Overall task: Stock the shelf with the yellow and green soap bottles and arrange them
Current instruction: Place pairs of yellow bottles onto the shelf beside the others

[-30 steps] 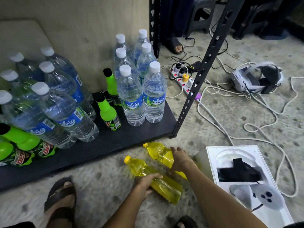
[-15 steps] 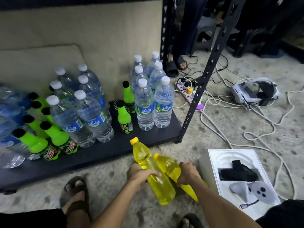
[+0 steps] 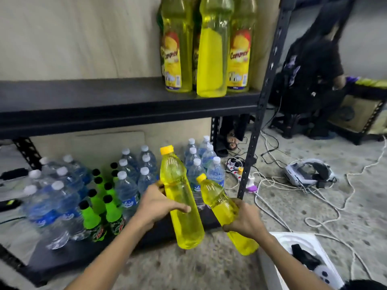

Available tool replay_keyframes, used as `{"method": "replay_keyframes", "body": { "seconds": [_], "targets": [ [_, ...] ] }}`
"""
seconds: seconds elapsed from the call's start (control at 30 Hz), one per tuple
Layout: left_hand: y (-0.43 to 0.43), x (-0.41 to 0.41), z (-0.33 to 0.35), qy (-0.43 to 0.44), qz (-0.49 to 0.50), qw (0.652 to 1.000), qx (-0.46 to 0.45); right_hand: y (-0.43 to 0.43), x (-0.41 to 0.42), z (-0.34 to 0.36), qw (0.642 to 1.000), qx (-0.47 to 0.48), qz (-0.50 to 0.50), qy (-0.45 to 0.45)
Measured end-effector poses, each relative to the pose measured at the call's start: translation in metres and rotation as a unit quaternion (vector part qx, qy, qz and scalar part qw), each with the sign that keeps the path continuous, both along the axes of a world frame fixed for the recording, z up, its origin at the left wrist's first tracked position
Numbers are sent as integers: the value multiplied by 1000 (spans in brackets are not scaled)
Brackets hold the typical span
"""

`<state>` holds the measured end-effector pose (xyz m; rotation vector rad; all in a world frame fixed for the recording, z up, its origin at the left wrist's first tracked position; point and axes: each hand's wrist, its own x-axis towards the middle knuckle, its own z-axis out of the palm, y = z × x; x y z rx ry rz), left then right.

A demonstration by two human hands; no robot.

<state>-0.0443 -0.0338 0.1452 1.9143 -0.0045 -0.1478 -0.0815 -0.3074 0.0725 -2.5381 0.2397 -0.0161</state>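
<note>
My left hand [image 3: 156,203] grips a yellow soap bottle [image 3: 178,195] around its middle, cap up and nearly upright. My right hand [image 3: 244,219] holds a second yellow soap bottle [image 3: 217,198], tilted with its cap to the upper left. Both bottles hang in the air in front of the bottom shelf. Above them, the black middle shelf [image 3: 104,95] carries three yellow soap bottles [image 3: 211,47] standing at its right end; the rest of that shelf board is bare. No green soap bottle shows.
Water bottles [image 3: 62,197] and green soda bottles [image 3: 98,206] crowd the bottom shelf. A black shelf upright [image 3: 261,97] stands right of my hands. Cables, a power strip [image 3: 236,166], a headset [image 3: 307,172] and a white box [image 3: 303,258] lie on the floor. A person [image 3: 314,65] sits at the back right.
Both hands have lifted the two yellow bottles off the floor to about bottom-shelf height. My view has tilted upward, bringing the middle shelf and its yellow bottles into sight.
</note>
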Motion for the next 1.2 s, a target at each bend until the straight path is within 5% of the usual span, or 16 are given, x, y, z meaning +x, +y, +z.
{"method": "replay_keyframes", "body": {
  "seconds": [0.33,0.67,0.9,1.2],
  "targets": [
    [77,-23,199,-230,5,972,-51,48,-11,206,966,99,32,-237],
    [111,50,314,-316,131,939,-32,125,30,354,900,201,15,-387],
    [79,139,337,-322,185,927,57,163,96,378,869,244,-70,-425],
    [28,216,332,-299,142,939,97,165,142,354,858,240,-127,-435]
  ]
}}
